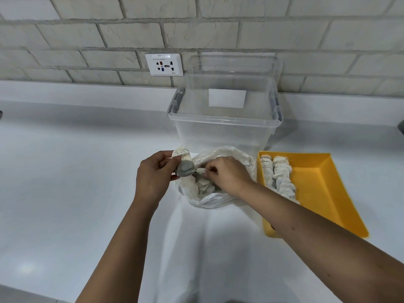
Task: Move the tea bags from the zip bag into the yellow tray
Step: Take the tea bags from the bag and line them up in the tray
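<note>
Two hands in play: one left hand (153,173), one right hand (227,173). One zip bag (218,200), one yellow tray (328,193), one clear bin (223,136), one wall socket (164,64). Tea bags (277,173): two rows in the tray, more in the zip bag and left hand, too tightly packed to count.

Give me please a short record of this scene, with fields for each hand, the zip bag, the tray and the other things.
left hand: holds a small stack of tea bags beside the bag's mouth
right hand: at the bag's mouth, fingers pinch one tea bag
zip bag: open on the counter, more tea bags inside
yellow tray: right of the bag, two rows of tea bags along its left side
behind: clear plastic bin; wall socket
</note>
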A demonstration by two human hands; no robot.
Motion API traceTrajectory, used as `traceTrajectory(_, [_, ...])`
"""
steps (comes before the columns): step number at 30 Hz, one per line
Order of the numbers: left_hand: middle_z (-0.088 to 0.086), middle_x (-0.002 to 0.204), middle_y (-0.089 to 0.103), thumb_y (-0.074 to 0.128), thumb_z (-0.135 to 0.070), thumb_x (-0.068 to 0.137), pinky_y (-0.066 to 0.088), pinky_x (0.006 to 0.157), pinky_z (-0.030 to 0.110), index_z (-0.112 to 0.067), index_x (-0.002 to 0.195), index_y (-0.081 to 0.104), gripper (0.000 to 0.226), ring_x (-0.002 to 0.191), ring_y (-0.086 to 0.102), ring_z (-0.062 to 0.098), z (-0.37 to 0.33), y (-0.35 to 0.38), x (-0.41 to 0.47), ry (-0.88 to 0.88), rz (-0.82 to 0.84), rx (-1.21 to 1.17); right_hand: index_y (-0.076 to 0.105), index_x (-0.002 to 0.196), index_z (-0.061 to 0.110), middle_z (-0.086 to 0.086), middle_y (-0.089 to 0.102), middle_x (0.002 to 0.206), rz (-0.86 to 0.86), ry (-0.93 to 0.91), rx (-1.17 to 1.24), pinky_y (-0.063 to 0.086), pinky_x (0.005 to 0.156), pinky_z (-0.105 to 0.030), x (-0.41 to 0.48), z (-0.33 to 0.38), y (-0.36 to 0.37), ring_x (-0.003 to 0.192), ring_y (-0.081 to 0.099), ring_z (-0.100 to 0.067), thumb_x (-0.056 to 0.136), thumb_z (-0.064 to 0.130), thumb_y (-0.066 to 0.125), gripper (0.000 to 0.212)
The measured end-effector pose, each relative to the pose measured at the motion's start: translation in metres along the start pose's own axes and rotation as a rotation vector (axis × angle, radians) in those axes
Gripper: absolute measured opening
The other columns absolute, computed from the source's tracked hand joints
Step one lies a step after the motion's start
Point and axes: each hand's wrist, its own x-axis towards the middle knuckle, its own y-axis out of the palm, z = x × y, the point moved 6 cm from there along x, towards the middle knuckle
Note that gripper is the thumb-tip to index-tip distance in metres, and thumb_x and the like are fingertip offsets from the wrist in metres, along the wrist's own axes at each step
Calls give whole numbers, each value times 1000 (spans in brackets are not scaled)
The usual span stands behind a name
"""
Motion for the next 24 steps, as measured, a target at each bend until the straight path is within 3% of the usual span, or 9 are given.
traceTrajectory(3, [6, 80, 77, 65, -11, 93, 61, 73, 33, -14, 99, 74, 11, 82, 75, 21, -6, 4, -3, 16, 12, 1, 69, 79, 22, 11, 63, 66, -48, 52, 306, 48, 64, -27, -18, -9, -25, 63, 58, -9, 86, 26, 70, 8])
traceTrajectory(5, [6, 78, 77, 66, -12, 93, 61, 72, 31, -14, 97, 74, 10, 80, 74, 21, -11, 12, -7, 28, 32, 5, 67, 85, 17, 9, 60, 58, -33, 158, 593, 47, 55, -26, -34, -17, -37, 52, 56, -11, 86, 16, 71, 4])
traceTrajectory(10, [14, 81, 75, 67, -14, 92, 62, 78, 40, -17, 96, 75, 9, 82, 72, 31, -20, 38, -22, 74, 88, 41, 66, 94, 13, -1, 64, 73, -3, 373, 1025, 42, 45, -23, -69, -29, -59, 47, 54, -14, 94, 14, 60, 6])
traceTrajectory(13, [11, 82, 76, 68, -17, 91, 61, 82, 43, -20, 93, 76, 9, 85, 73, 32, -21, 52, -34, 89, 123, 51, 58, 94, 14, -12, 71, 80, 33, 434, 1146, 41, 42, -22, -84, -36, -65, 45, 56, -17, 100, 19, 50, 11])
traceTrajectory(16, [10, 83, 77, 66, -13, 92, 62, 77, 38, -17, 95, 75, 10, 86, 74, 31, -23, 67, -46, 77, 166, 25, 53, 97, 13, -17, 72, 79, 70, 447, 1238, 48, 41, -24, -97, -43, -74, 46, 59, -19, 101, 20, 49, 10])
traceTrajectory(18, [11, 84, 76, 66, -12, 93, 62, 72, 34, -14, 96, 74, 10, 83, 74, 28, -25, 80, -53, 69, 194, 12, 55, 100, 9, -13, 68, 73, 93, 440, 1249, 54, 48, -26, -107, -48, -83, 52, 63, -18, 96, 12, 59, 6])
traceTrajectory(21, [13, 85, 76, 65, -11, 93, 58, 62, 27, -10, 100, 74, 11, 79, 73, 23, -28, 98, -61, 71, 231, 8, 61, 109, 4, -13, 64, 75, 118, 379, 1087, 58, 58, -27, -118, -63, -100, 60, 64, -18, 88, -2, 65, 22])
traceTrajectory(22, [15, 86, 75, 65, -11, 94, 57, 61, 26, -10, 100, 74, 11, 80, 73, 24, -27, 104, -63, 74, 245, 11, 64, 106, 7, -13, 66, 76, 100, 351, 942, 59, 59, -28, -122, -70, -108, 61, 65, -18, 87, -2, 66, 21])
traceTrajectory(24, [18, 89, 74, 65, -12, 94, 57, 63, 25, -10, 100, 73, 11, 84, 72, 27, -26, 116, -66, 83, 272, 19, 68, 93, 16, -6, 69, 75, 38, 261, 428, 58, 62, -29, -126, -84, -131, 63, 63, -15, 85, 7, 72, 13])
